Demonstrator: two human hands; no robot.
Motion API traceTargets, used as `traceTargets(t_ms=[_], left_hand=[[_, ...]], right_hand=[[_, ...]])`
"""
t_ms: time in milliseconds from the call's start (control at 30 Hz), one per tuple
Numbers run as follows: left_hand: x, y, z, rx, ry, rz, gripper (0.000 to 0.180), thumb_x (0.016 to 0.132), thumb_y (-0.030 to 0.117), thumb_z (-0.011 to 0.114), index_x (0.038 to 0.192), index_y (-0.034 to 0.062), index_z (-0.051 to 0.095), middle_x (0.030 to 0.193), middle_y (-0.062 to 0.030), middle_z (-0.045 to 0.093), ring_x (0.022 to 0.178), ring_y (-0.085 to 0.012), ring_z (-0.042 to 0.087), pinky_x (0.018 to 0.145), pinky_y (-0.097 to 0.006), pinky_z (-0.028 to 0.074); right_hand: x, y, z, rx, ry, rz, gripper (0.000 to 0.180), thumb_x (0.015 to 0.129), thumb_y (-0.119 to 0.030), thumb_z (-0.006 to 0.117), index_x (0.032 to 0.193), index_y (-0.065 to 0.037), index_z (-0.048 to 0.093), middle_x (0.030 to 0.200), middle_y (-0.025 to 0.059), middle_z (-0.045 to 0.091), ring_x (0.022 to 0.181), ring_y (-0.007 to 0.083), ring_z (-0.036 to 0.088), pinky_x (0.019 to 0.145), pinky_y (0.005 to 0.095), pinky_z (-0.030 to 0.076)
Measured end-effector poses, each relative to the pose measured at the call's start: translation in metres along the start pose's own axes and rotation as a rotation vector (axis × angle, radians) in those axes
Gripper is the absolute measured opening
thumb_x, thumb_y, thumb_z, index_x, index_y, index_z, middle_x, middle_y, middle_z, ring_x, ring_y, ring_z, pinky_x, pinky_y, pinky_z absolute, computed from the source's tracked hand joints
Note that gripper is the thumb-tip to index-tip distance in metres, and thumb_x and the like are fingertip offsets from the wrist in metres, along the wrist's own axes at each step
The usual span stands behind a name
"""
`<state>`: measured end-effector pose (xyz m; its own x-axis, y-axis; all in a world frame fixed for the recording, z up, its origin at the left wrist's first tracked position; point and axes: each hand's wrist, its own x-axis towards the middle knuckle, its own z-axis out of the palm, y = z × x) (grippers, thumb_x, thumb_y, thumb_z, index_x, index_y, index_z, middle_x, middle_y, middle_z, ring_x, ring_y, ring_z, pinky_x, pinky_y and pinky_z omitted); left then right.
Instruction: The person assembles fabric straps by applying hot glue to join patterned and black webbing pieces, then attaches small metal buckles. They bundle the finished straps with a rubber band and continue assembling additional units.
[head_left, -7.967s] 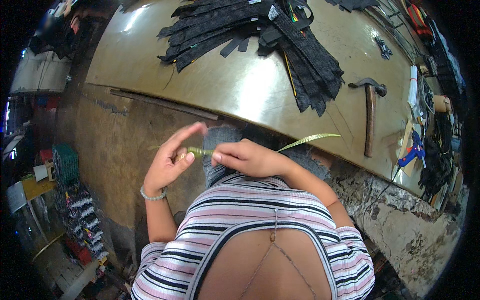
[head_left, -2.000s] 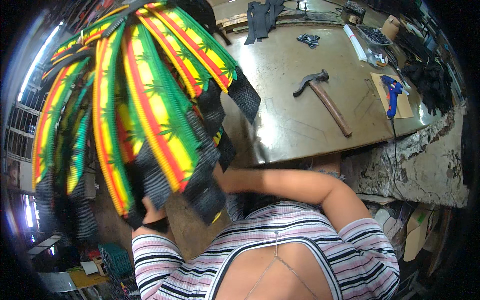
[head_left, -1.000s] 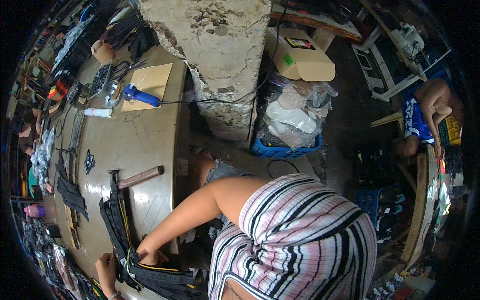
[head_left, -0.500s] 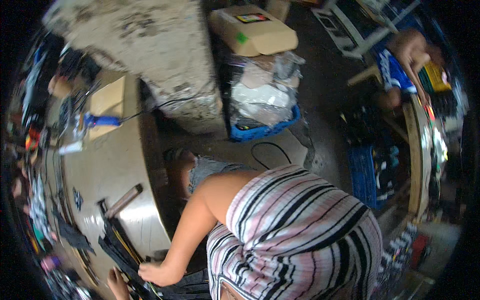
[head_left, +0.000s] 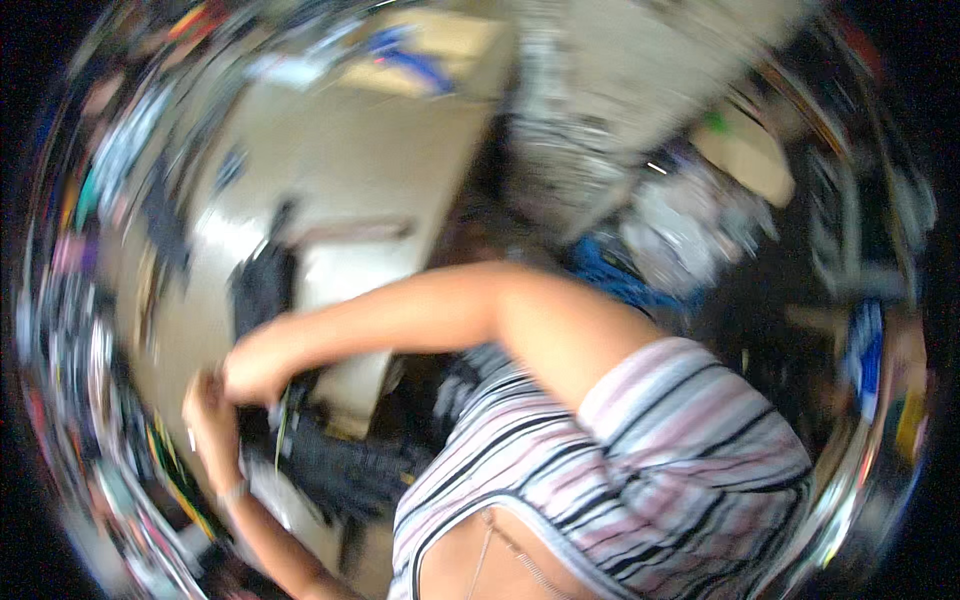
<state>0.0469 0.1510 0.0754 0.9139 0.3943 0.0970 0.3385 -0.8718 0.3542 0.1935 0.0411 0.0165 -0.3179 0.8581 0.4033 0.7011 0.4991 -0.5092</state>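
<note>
My left hand (head_left: 210,415), with a ring and a bracelet, comes up from the lower edge and meets my right hand (head_left: 255,370) over the table's near left part. The fingers of both are drawn together at the fingertips. Motion blur hides whatever is between them. Just past my right hand lies a black fabric piece (head_left: 264,290) on the table. Below the hands, more black fabric (head_left: 345,470) hangs near my lap, with a thin yellowish line beside it. A hammer with a wooden handle (head_left: 350,228) rests on the tabletop beyond my right forearm.
On the pale table (head_left: 370,150), a blue corded tool (head_left: 410,62) lies on cardboard at the far end. A rough concrete block (head_left: 640,80) stands beyond it. To the right is a blue basket (head_left: 610,265) of plastic-wrapped goods. Blurred clutter lines the left side.
The view has swung to the left, blurring everything. My hands have come together at the fingertips; before, they were apart, with my right hand on the black strips.
</note>
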Motion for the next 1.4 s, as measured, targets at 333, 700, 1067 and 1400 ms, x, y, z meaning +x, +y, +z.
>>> traceTargets(t_ms=[333,700,1067,1400], left_hand=[[-0.052,0.066,0.026,-0.150,0.359,-0.106,0.015,0.087,0.010,0.073,0.093,-0.0035,0.070,0.082,-0.0140,0.070,0.072,-0.0187,0.067,0.068,-0.030,0.053],[-0.115,0.110,0.054,-0.001,0.471,-0.779,0.117,0.069,0.059,0.081,0.150,-0.0024,0.024,0.148,-0.0326,0.034,0.137,-0.0426,0.040,0.111,-0.050,0.033],[-0.119,0.078,0.023,0.169,0.516,-0.437,0.083,0.071,0.021,0.080,0.144,0.0069,0.043,0.124,-0.0220,0.063,0.109,-0.0383,0.063,0.094,-0.042,0.050],[-0.097,0.008,-0.004,-0.198,0.502,-0.281,0.037,0.094,0.021,0.064,0.128,0.0092,0.060,0.138,-0.0166,0.052,0.130,-0.0337,0.050,0.108,-0.044,0.040]], right_hand=[[-0.037,-0.008,-0.021,0.144,0.047,-0.067,0.014,0.077,-0.013,0.076,0.084,-0.002,0.073,0.123,0.0133,0.062,0.111,0.0322,0.058,0.096,0.0405,0.047],[-0.024,-0.003,-0.028,0.127,-0.040,-0.074,0.014,0.079,-0.009,0.075,0.083,0.002,0.070,0.086,0.0167,0.068,0.087,0.0324,0.065,0.081,0.0395,0.052],[-0.033,-0.037,-0.061,0.058,0.338,-0.074,0.008,0.083,-0.007,0.069,0.084,0.000,0.067,0.082,0.0154,0.066,0.082,0.0335,0.062,0.076,0.0400,0.051],[-0.045,-0.019,-0.030,-0.039,0.207,0.052,0.011,0.083,-0.004,0.072,0.087,0.002,0.064,0.087,0.0152,0.065,0.084,0.0322,0.063,0.077,0.0387,0.050]])
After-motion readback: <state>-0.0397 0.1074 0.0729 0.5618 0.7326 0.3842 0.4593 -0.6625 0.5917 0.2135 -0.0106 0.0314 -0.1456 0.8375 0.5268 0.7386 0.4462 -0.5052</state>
